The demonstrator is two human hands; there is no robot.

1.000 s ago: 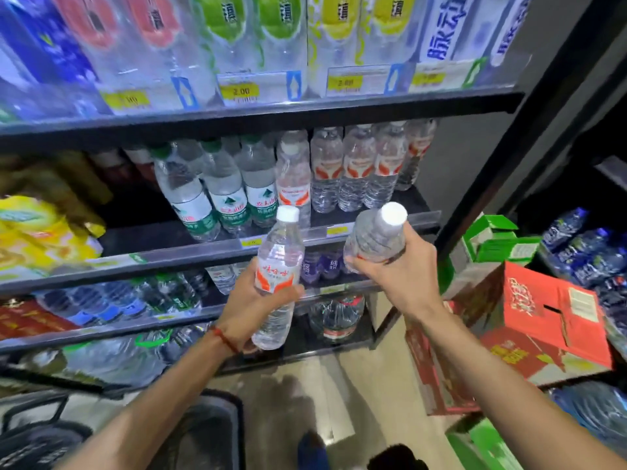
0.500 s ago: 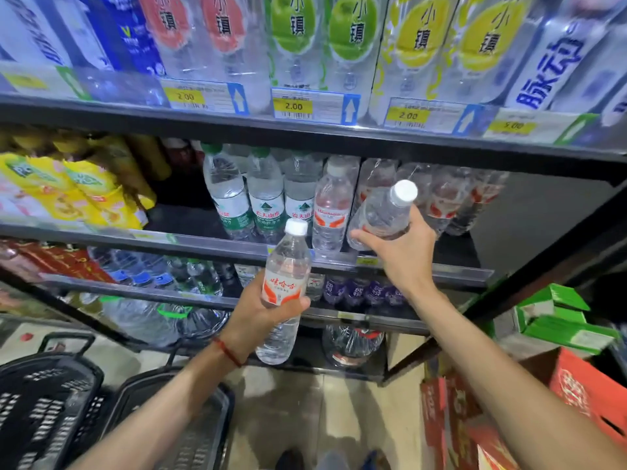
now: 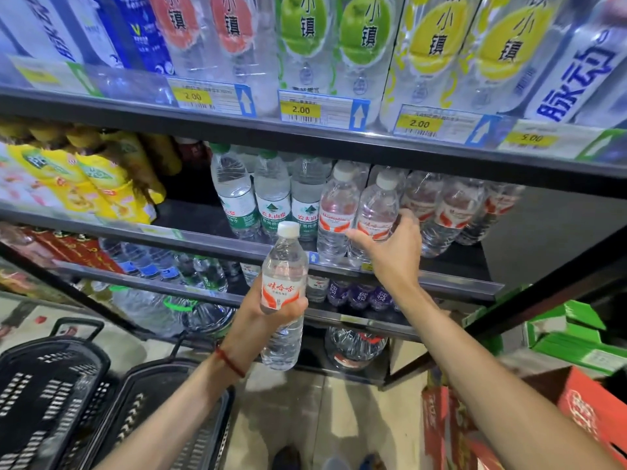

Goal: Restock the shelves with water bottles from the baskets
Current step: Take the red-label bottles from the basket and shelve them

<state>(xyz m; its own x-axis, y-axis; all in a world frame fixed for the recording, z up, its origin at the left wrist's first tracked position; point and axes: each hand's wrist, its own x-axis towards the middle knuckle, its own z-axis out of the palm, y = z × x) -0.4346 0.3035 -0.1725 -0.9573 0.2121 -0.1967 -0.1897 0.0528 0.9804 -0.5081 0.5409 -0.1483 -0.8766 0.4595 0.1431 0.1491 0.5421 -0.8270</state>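
Right hand (image 3: 393, 252) grips shelf-edge bottle (image 3: 375, 215) upright at shelf (image 3: 441, 283) front edge, red-label neighbours alongside; left hand (image 3: 261, 320) clasps second bottle (image 3: 283, 293) above baskets (image 3: 51, 385).

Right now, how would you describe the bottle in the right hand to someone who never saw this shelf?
Look at the middle shelf, where clear water bottles stand in rows. Go right past the green-label bottles to the red-label ones. It is the front bottle with a white cap, the only one that the right hand grips.
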